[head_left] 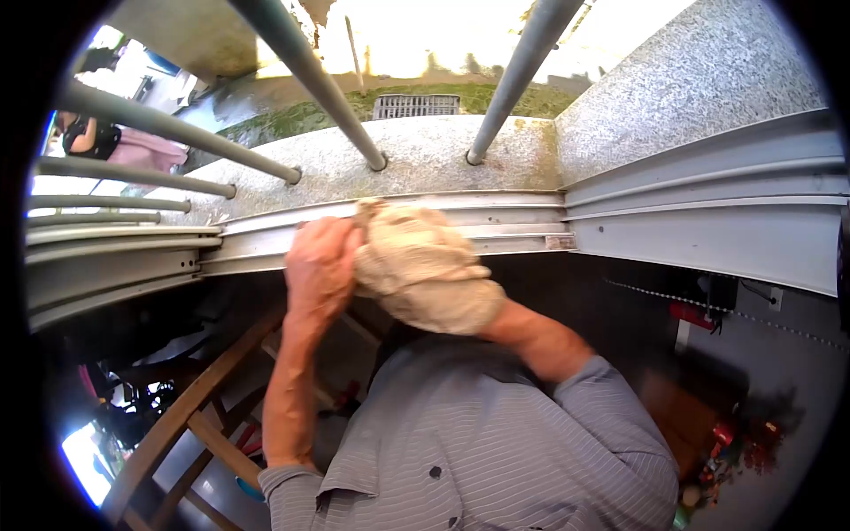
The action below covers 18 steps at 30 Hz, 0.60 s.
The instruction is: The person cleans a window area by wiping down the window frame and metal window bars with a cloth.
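Note:
A beige cloth (425,265), bunched and slightly blurred, lies over the white window track (522,232). It covers my right hand up to the wrist, so those fingers are hidden, but the cloth is wrapped around the hand. My left hand (323,265) is closed at the cloth's left edge, its curled fingers touching the fabric above the track.
Grey metal bars (505,88) rise from the speckled stone sill (425,155) beyond the track. A sliding frame (115,265) is at left. Below stands a wooden chair (190,407). Outside are a drain grate (416,106) and a person (93,137).

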Available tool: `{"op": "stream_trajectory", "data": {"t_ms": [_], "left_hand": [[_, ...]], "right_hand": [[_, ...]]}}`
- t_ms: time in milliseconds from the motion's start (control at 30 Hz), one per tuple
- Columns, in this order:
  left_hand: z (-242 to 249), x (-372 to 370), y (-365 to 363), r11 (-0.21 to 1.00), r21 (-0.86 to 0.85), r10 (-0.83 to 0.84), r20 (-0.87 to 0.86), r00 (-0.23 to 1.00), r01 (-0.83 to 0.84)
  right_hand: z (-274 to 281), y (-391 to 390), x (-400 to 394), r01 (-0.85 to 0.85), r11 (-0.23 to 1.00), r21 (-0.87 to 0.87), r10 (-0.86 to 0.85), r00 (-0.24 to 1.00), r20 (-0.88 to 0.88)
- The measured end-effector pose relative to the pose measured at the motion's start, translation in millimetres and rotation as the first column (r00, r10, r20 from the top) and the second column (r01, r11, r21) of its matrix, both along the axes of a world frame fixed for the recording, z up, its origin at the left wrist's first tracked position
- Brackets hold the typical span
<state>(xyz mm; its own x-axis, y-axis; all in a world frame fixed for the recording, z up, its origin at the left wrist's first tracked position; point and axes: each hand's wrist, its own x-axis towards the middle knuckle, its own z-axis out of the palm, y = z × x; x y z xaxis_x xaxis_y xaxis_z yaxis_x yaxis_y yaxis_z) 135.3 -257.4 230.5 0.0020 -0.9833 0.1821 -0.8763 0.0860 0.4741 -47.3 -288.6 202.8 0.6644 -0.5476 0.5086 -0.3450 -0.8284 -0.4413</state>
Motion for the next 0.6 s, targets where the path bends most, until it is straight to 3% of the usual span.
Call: {"op": "stream_trajectory", "data": {"t_ms": [33, 67, 100, 133, 167, 200, 267, 300, 333, 433, 500, 567, 600], "left_hand": [[3.2, -18.8, -4.0, 1.000, -0.002, -0.022, 0.008, 1.000, 0.022], [-1.2, -34.7, -7.9, 0.997, -0.057, -0.062, -0.011, 0.998, 0.061], [-4.0, -50.3, -10.6, 0.995, -0.055, -0.082, -0.006, 0.997, 0.081], [-3.8, -63.8, -13.4, 0.994, -0.016, -0.111, 0.000, 0.994, 0.111], [-4.2, -77.5, -16.6, 0.991, -0.016, -0.136, -0.005, 0.991, 0.136], [-5.6, -89.1, -17.9, 0.986, -0.048, -0.159, -0.044, 0.986, 0.157], [-7.7, -101.7, -20.0, 0.975, -0.133, -0.200, -0.151, 0.968, 0.180], [-8.8, -107.5, -19.5, 0.966, -0.180, -0.224, -0.219, 0.950, 0.186], [-10.0, -113.9, -18.7, 0.956, -0.224, -0.252, -0.284, 0.925, 0.192], [1.6, -117.0, -11.3, 0.958, -0.128, -0.282, -0.568, 0.773, 0.255], [9.4, -115.7, -10.2, 0.945, -0.126, -0.313, -0.619, 0.720, 0.302], [14.0, -110.2, -7.0, 0.988, -0.030, -0.127, -0.710, 0.693, 0.151], [12.9, -103.0, -7.4, 0.998, -0.064, -0.041, -0.630, 0.776, 0.001]], "right_hand": [[20.2, -2.7, -20.6, 0.006, 0.996, 0.084, -0.002, 0.999, -0.051], [24.9, -3.6, -41.6, 0.017, 0.990, 0.143, -0.025, 0.998, 0.057], [11.7, -1.6, -58.1, 0.009, 0.995, 0.096, -0.021, 0.992, 0.123], [15.5, 7.3, -71.9, 0.050, 0.952, 0.301, -0.109, 0.978, 0.180], [16.9, 6.2, -77.8, 0.082, 0.950, 0.301, -0.098, 0.994, 0.039], [18.0, 5.1, -83.7, 0.106, 0.951, 0.290, -0.079, 0.991, -0.104], [14.5, 5.1, -88.2, 0.218, 0.974, 0.062, -0.167, 0.875, -0.454], [41.5, 13.0, -87.8, 0.292, 0.956, 0.007, -0.252, 0.835, -0.490], [55.7, 21.1, -90.6, 0.365, 0.930, -0.049, -0.336, 0.786, -0.519], [42.3, 36.5, -103.9, 0.369, 0.877, -0.307, -0.473, 0.770, -0.428], [36.8, 40.8, -107.7, 0.384, 0.881, -0.278, -0.468, 0.795, -0.386], [34.0, 39.9, -111.5, 0.394, 0.896, -0.207, -0.444, 0.820, -0.361], [32.8, 38.4, -113.0, 0.395, 0.901, -0.176, -0.433, 0.834, -0.343]]}}
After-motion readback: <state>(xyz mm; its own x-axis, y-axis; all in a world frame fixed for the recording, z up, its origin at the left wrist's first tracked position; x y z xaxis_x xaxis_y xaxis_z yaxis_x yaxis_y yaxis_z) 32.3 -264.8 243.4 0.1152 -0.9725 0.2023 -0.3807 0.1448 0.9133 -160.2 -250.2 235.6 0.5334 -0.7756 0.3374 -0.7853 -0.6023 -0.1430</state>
